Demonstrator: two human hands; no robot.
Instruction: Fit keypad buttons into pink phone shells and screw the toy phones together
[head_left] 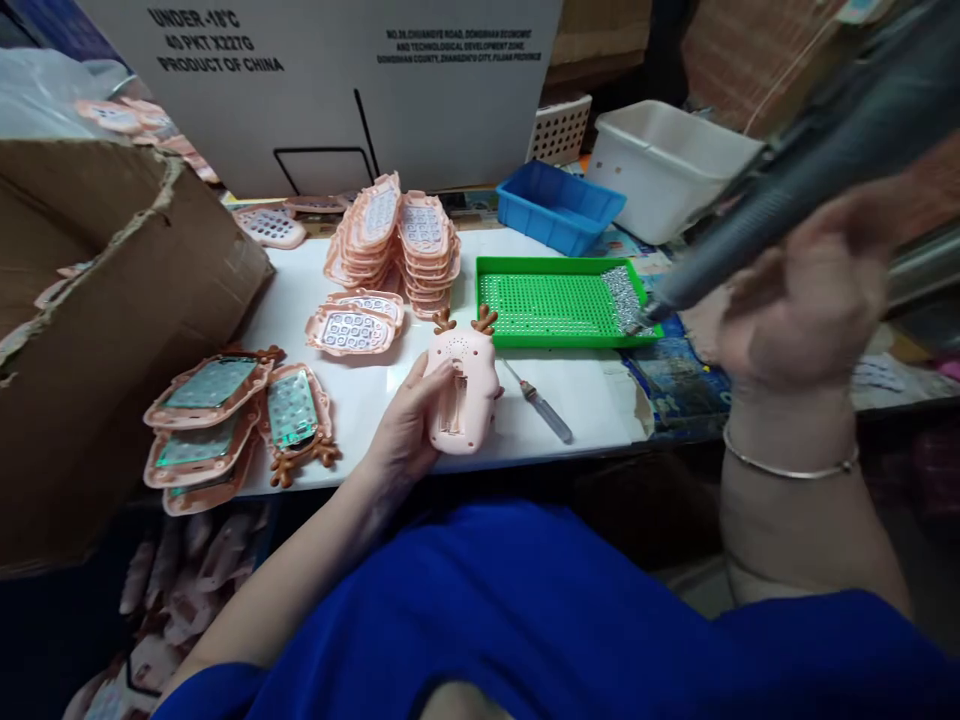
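My left hand [411, 418] is closed around a pink toy phone [459, 400] with brown antlers, its back and bare battery slot facing up. In my right hand [810, 290] is a dark electric screwdriver [750, 235], blurred by motion. Its tip points down at the small silver screws [624, 298] heaped at the right end of a green perforated tray [540, 342]; whether it touches a screw I cannot tell. Just right of the toy lies a hand screwdriver [546, 410] with a grey handle.
Pink shells with keypads [424, 235] stand stacked behind the toy. Shells with green circuit boards [206, 400] lie at left, beside an open cardboard box [127, 320]. A blue bin [555, 205] and a white tub [664, 160] stand at the back, near a large printed carton [330, 100].
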